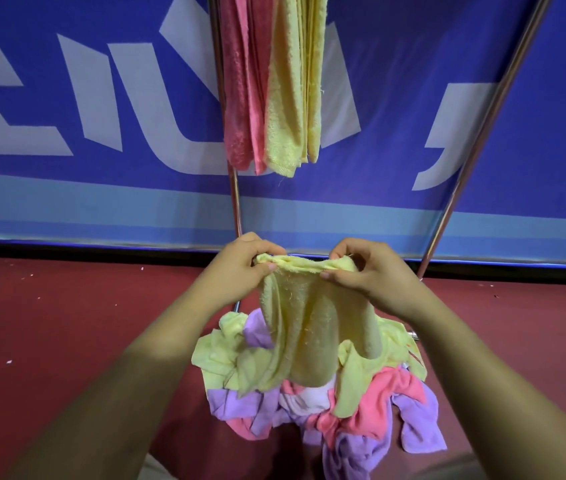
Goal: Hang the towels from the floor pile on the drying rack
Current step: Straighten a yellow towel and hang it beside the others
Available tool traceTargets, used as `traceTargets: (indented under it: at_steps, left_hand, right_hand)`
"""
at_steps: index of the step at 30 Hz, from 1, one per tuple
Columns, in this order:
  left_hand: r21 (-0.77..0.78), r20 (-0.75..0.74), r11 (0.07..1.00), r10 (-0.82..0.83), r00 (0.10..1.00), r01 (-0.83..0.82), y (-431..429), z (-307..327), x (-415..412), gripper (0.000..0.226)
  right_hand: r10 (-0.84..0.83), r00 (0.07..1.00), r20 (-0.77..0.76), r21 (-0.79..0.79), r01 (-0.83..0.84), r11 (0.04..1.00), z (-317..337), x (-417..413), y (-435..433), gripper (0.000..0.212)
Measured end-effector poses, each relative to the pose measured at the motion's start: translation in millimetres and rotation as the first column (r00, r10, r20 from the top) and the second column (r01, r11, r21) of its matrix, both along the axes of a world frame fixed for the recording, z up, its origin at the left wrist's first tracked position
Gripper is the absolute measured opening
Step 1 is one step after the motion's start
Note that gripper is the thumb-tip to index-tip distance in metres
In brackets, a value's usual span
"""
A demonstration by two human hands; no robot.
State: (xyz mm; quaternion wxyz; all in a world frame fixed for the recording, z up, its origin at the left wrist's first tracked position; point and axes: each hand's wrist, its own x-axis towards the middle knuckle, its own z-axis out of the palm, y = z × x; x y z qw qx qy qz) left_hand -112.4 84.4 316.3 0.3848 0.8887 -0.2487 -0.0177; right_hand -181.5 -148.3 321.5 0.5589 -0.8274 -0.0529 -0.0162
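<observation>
Head camera: both hands pinch a yellow towel above the floor pile

Nearest the camera, two bare forearms reach forward from the lower corners and converge toward the middle. Below and between them lies the pile of towels [361, 420], a loose heap of yellow, pink and purple cloths crumpled together on the dark red floor [67, 341].

Just above the heap hangs the yellow towel [312, 323], held up by its top edge. The left hand [236, 268] grips the left end of that edge, fingers curled over the cloth with the thumb pressed against it from the near side. The right hand [368, 271] pinches the right end in the same way, thumb in front and fingers folded behind. The edge is bunched and sags slightly between the two hands, which sit close together. The towel's body drops in soft folds, and its lower end reaches the top of the pile.

Behind the hands, the metal legs of the drying rack [236, 202] rise from the floor, one straight up just beyond the left hand, the other slanting off toward the upper right. Higher up, pink towels [240, 98] and yellow towels [288, 98] hang side by side, touching. Farthest back stands a blue banner [67, 98] with large white lettering and a paler blue band along its base.
</observation>
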Motion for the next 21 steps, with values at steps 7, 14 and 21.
traceTargets:
  at_steps: [7, 14, 21]
  left_hand:
    - [-0.204, -0.341, 0.975, 0.010, 0.940, -0.084, -4.6, 3.3, 2.2, 0.006]
    - [-0.416, -0.482, 0.908, -0.179, 0.858, -0.044, -5.6, 1.4, -1.4, 0.028]
    - [-0.295, -0.340, 0.953, -0.166, 0.926, 0.063, 1.7, 6.8, 3.3, 0.021]
  right_hand:
    - [0.041, 0.999, 0.021, 0.143, -0.044, 0.989, -4.5, 4.9, -1.5, 0.013]
    - [-0.023, 1.000, -0.004, 0.156, 0.024, 0.987, -3.9, 9.1, -2.2, 0.010]
    - [0.081, 0.988, -0.129, -0.092, -0.093, 0.991, -6.8, 6.3, -2.2, 0.014]
